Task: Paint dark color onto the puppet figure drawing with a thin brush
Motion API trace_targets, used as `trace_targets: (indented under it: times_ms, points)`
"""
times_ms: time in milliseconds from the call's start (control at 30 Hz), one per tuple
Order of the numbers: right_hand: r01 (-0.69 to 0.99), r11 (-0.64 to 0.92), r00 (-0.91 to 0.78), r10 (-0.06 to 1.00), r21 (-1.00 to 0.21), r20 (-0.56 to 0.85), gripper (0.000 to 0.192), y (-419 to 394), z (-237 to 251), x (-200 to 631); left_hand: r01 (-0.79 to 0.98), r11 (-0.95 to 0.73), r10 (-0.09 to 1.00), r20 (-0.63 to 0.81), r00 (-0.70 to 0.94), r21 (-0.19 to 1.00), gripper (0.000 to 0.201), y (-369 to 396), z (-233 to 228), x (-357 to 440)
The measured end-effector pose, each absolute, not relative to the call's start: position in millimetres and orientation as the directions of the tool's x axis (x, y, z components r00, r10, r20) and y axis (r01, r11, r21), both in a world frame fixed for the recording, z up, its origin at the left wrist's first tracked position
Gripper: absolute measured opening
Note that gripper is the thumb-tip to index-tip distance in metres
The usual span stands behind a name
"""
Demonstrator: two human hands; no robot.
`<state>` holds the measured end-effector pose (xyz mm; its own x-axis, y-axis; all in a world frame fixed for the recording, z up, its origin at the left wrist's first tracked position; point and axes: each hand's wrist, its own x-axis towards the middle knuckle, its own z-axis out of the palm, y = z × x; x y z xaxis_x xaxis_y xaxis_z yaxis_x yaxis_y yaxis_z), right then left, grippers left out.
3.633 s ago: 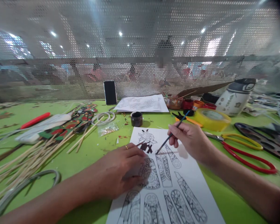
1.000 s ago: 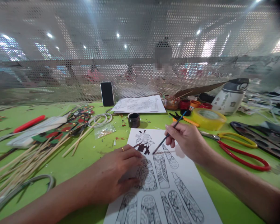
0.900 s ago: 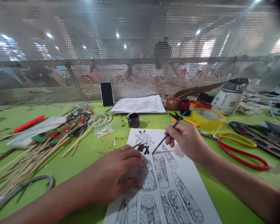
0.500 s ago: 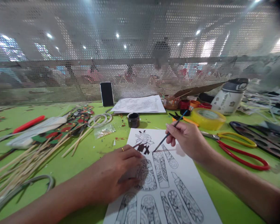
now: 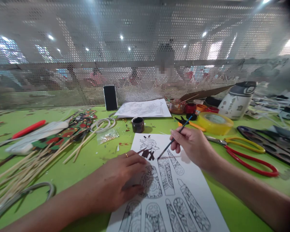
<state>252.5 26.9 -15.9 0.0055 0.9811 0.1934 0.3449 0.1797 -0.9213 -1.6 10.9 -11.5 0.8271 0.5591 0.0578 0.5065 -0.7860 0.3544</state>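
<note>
left hand [image 5: 120, 182]: mine, flat and open, pinning the paper [image 5: 195, 180] near its left edge
right hand [image 5: 192, 145]: pinching the brush [image 5: 173, 140], tip on the drawing
elbow room: scissors [image 5: 246, 154] just right of the paper, sticks [image 5: 33, 161] off left

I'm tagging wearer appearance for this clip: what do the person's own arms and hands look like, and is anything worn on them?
Both forearms are bare as far as the picture shows, with no sleeves, gloves, watch or bracelets in view. The left hand wears a thin gold-coloured ring on one finger. The right hand shows no ring or other jewellery. No markings can be made out on either arm.
</note>
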Motion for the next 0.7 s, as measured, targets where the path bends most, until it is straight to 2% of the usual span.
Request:
trace_targets:
  times_ms: [400, 700]
  points:
    - [0.392, 0.158, 0.057, 0.979, -0.906, 0.195, 0.031, 26.6, -12.0, 254.1, 0.498, -0.796, 0.548, 0.059, 0.835, 0.345, 0.021, 9.8, -10.4, -1.7]
    - [0.336, 0.207, 0.018, 0.974, -0.919, 0.226, 0.031, 26.5, -15.1, 253.1, 0.512, -0.787, 0.560, 0.053, 0.827, 0.343, 0.022, 10.3, -10.5, -1.3]
